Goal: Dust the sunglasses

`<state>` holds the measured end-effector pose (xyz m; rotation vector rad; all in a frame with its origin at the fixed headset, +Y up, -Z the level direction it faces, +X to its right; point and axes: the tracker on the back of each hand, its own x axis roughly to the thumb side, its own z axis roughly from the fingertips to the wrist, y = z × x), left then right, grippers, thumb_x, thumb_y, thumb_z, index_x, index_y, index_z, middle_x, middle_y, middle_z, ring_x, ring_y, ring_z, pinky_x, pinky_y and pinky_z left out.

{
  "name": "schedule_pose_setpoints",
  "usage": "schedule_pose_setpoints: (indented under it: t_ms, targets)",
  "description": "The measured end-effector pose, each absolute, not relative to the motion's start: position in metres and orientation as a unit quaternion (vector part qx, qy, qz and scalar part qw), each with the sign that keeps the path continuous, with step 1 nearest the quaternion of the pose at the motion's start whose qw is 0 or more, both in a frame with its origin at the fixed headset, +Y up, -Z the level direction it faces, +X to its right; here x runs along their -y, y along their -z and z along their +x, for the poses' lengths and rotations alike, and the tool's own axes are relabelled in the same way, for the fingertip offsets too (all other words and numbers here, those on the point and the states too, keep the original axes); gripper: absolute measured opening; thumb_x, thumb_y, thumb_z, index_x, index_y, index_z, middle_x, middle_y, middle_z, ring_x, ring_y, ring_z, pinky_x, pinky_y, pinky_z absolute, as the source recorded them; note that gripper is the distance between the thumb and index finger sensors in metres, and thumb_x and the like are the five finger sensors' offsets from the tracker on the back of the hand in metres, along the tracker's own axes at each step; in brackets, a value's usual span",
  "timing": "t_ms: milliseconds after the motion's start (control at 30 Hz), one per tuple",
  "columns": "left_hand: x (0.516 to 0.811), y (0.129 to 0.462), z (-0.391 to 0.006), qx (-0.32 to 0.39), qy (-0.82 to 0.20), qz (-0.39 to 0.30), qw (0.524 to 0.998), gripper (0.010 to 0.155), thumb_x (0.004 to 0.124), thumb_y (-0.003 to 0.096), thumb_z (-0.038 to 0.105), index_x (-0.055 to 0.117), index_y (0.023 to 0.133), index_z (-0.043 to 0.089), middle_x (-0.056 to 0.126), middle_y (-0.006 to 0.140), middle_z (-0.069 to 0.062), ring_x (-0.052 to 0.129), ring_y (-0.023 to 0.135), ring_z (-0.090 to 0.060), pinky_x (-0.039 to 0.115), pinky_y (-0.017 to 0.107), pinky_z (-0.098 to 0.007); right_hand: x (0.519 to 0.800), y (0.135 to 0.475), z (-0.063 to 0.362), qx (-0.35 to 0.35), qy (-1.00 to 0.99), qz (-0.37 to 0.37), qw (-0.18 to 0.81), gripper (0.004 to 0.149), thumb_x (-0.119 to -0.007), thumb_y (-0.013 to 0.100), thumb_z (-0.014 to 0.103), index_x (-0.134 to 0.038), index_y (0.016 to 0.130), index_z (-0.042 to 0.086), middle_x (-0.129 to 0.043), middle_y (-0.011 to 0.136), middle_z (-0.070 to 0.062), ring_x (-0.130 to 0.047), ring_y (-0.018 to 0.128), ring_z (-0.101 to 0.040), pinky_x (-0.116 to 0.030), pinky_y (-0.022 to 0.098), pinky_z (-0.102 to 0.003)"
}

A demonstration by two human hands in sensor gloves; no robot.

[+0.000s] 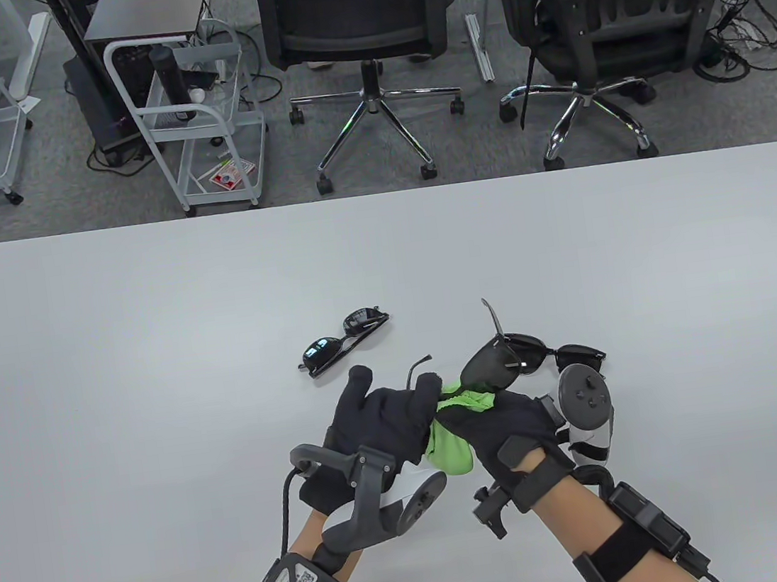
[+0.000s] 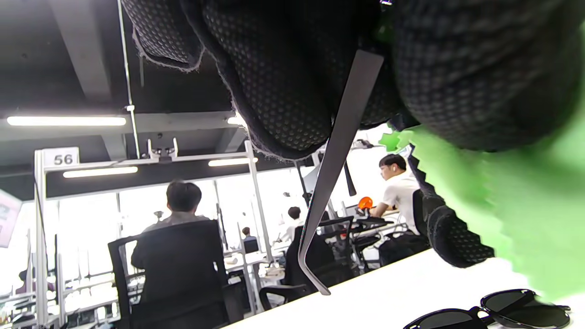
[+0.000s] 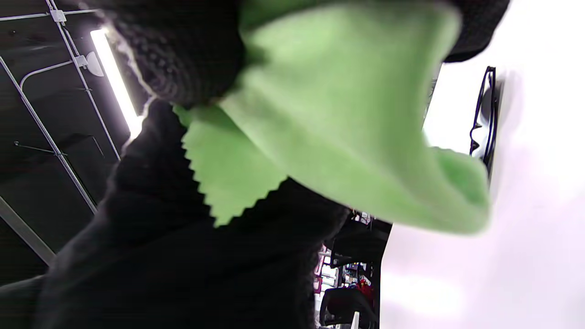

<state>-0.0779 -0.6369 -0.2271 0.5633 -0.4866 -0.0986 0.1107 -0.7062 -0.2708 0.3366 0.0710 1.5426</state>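
I note: dark-lensed black-framed sunglasses (image 1: pixel 495 366) held aloft between both hands, near tabletop's front edge. Left hand (image 1: pixel 381 424) pinches thin temple arm (image 2: pixel 336 151). Right hand (image 1: pixel 503 426) grips bright green pinked-edge cleaning cloth (image 1: pixel 451 440), pressed at near lens. Frame's long axis runs left-right; right hand nearer lens. Second black folded pair (image 1: pixel 344 342) lies mid-tabletop.

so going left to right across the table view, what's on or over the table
folded sunglasses lying on the table → left hand → green cloth → sunglasses being dusted → third pair of sunglasses
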Motion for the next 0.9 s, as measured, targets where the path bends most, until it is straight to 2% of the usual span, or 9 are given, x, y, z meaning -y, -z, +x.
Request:
schedule_pose_setpoints:
  t_ms: [133,200,367,467,567,700,800,833,900]
  targets:
    - [0.641,0.232,-0.087,0.23,0.054,0.266,0.935,0.085,0.094,0.0143,0.06,0.073,0.093,0.036,0.096,0.068,0.026,0.11,0.061,0.0,0.072,0.073,-0.045,0.71,0.272,0.106,-0.093,-0.676,0.172,0.711,0.045,-0.083,0.044,0.032,-0.086,0.082,0.007,-0.095,0.079,-0.01,-0.095,0.072,-0.039,-0.067,0.058,-0.064]
    - [0.641,0.232,-0.088,0.231,0.047,0.26,0.936,0.085,0.094,0.0142,0.06,0.073,0.093,0.036,0.097,0.067,0.026,0.11,0.061,0.0,0.072,0.073,-0.045,0.708,0.271,0.106,-0.08,-0.698,0.17,0.691,0.044,-0.086,0.043,0.03,-0.086,0.082,0.009,-0.096,0.078,-0.009,-0.096,0.072,-0.037,-0.069,0.058,-0.063]
    - [0.638,0.228,-0.082,0.238,0.049,0.277,0.93,0.085,0.094,0.0146,0.061,0.073,0.093,0.036,0.096,0.067,0.026,0.109,0.061,0.0,0.072,0.073,-0.045,0.7,0.27,0.11,-0.021,-0.734,0.148,0.662,0.039,-0.096,0.037,0.037,-0.092,0.07,0.015,-0.102,0.065,-0.001,-0.103,0.06,-0.029,-0.074,0.056,-0.059]
    - [0.638,0.228,-0.081,0.237,0.039,0.274,0.931,0.083,0.094,0.0143,0.061,0.073,0.091,0.037,0.096,0.067,0.027,0.11,0.061,0.001,0.072,0.073,-0.044,0.697,0.268,0.112,0.001,-0.747,0.141,0.65,0.039,-0.098,0.036,0.041,-0.093,0.065,0.016,-0.103,0.059,-0.001,-0.104,0.055,-0.028,-0.075,0.056,-0.059]
    - [0.637,0.227,-0.08,0.237,0.02,0.268,0.934,0.083,0.093,0.0138,0.061,0.075,0.091,0.036,0.096,0.066,0.027,0.11,0.06,0.001,0.072,0.073,-0.044,0.697,0.268,0.114,0.016,-0.745,0.124,0.655,0.041,-0.096,0.035,0.05,-0.096,0.06,0.017,-0.104,0.052,0.001,-0.106,0.049,-0.026,-0.076,0.055,-0.057]
    - [0.635,0.227,-0.08,0.234,0.032,0.275,0.932,0.083,0.093,0.0146,0.061,0.075,0.091,0.034,0.097,0.066,0.026,0.11,0.06,0.001,0.072,0.073,-0.045,0.702,0.268,0.113,-0.007,-0.717,0.129,0.685,0.041,-0.09,0.04,0.047,-0.095,0.066,0.015,-0.103,0.06,-0.002,-0.103,0.057,-0.029,-0.073,0.057,-0.059]
    - [0.638,0.229,-0.08,0.228,0.045,0.281,0.931,0.086,0.094,0.0161,0.061,0.072,0.094,0.031,0.097,0.068,0.023,0.11,0.06,-0.001,0.072,0.073,-0.045,0.709,0.269,0.108,-0.055,-0.663,0.133,0.735,0.043,-0.088,0.043,0.034,-0.089,0.079,0.011,-0.097,0.075,-0.006,-0.097,0.069,-0.035,-0.069,0.059,-0.062]
    - [0.639,0.228,-0.079,0.227,0.058,0.287,0.929,0.087,0.093,0.0165,0.06,0.072,0.095,0.03,0.097,0.068,0.023,0.11,0.06,-0.001,0.072,0.073,-0.045,0.71,0.27,0.106,-0.062,-0.662,0.139,0.734,0.043,-0.089,0.042,0.03,-0.087,0.081,0.011,-0.096,0.077,-0.007,-0.096,0.071,-0.036,-0.068,0.059,-0.063]
    - [0.641,0.226,-0.075,0.233,0.077,0.288,0.925,0.088,0.093,0.0183,0.059,0.069,0.097,0.028,0.097,0.069,0.022,0.11,0.061,-0.002,0.072,0.073,-0.046,0.708,0.271,0.107,-0.045,-0.689,0.133,0.711,0.042,-0.091,0.041,0.029,-0.086,0.079,0.013,-0.096,0.075,-0.005,-0.097,0.07,-0.033,-0.069,0.059,-0.062]
